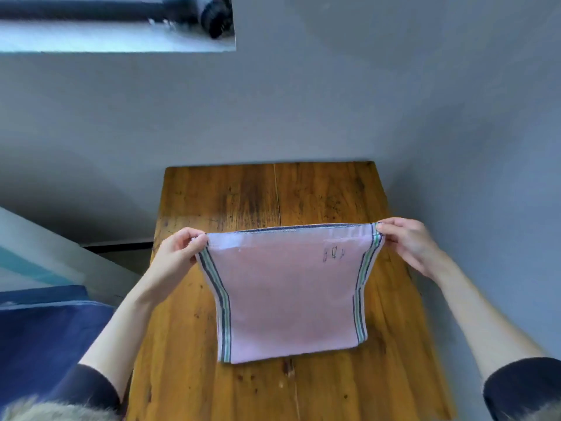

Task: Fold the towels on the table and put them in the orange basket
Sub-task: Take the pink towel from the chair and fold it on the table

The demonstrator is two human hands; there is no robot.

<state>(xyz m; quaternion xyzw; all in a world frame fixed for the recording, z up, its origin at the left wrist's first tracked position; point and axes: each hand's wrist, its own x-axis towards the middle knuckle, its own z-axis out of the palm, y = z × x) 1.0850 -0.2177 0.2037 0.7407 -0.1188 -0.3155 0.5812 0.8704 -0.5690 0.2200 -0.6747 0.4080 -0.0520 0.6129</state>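
Note:
A pink towel [288, 293] with dark and green striped side borders is held up over the wooden table [230, 202]. It looks doubled over, with some dark writing near its upper right. My left hand [179, 250] pinches its upper left corner. My right hand [406, 241] pinches its upper right corner. The top edge is stretched taut between the hands and the towel's lower edge hangs near the table's near part. No orange basket is in view.
The narrow table stands against a grey wall [334, 101]. A blue fabric surface [42, 329] lies to the left of the table. A window ledge with a dark object [212, 19] is at the upper left.

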